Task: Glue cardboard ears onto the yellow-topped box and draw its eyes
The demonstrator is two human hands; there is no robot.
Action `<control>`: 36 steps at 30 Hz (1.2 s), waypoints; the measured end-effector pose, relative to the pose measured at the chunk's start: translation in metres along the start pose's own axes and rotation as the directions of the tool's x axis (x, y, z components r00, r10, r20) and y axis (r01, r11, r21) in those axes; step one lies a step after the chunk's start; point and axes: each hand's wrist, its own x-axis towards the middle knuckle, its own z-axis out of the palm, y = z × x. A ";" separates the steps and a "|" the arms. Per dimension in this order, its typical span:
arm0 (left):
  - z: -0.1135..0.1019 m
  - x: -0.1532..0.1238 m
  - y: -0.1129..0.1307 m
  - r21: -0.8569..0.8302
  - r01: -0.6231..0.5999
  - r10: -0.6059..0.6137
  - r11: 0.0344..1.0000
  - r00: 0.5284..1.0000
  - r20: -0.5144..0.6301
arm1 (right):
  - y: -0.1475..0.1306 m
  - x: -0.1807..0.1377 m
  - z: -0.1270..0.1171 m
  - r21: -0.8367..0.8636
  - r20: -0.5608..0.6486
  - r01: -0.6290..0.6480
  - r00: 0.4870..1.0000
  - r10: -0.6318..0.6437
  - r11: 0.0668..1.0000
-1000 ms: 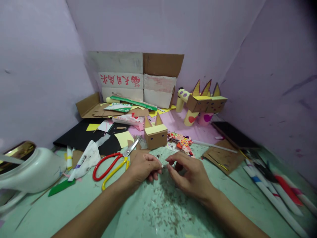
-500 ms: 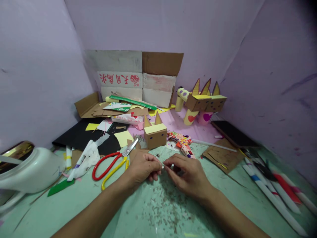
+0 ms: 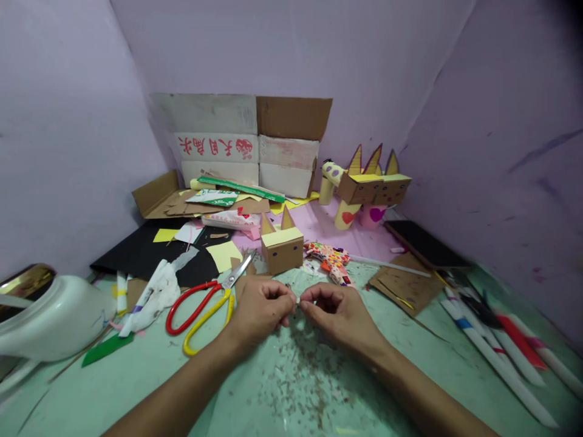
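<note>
Compared with a second ago, the right hand has come in toward the left hand, so that their fingertips now meet, or almost meet, at a tiny white piece. That piece sits between the two hands, raised above the green tabletop. The left grip is pinched, thumb against forefinger, with the piece at its tips. The right grip is nearly closed at the piece's other side; whether it has a hold too, I cannot tell.

Dark specks litter the surface below and nearer the viewer. Just beyond the hands stands a small cardboard box with two pointed ears and two dark dots on its front. A floral-patterned piece lies to its right. Left of the left hand lie scissors with one red and one yellow handle, blades angled toward the box. Farther right is a flat piece of brown cardboard. At the back right stands a cardboard animal figure with triangular spikes, and an opened carton rises against the wall.
</note>
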 end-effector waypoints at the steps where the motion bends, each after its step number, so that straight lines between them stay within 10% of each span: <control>1: 0.000 0.000 0.000 0.010 -0.002 0.002 1.000 1.000 -0.002 | 0.000 0.000 0.000 -0.004 -0.003 0.001 1.000 -0.001 1.000; 36: 0.002 -0.007 0.003 0.117 -0.220 0.230 0.968 0.969 -0.087 | -0.003 0.003 -0.001 0.141 -0.108 -0.122 0.985 0.137 0.983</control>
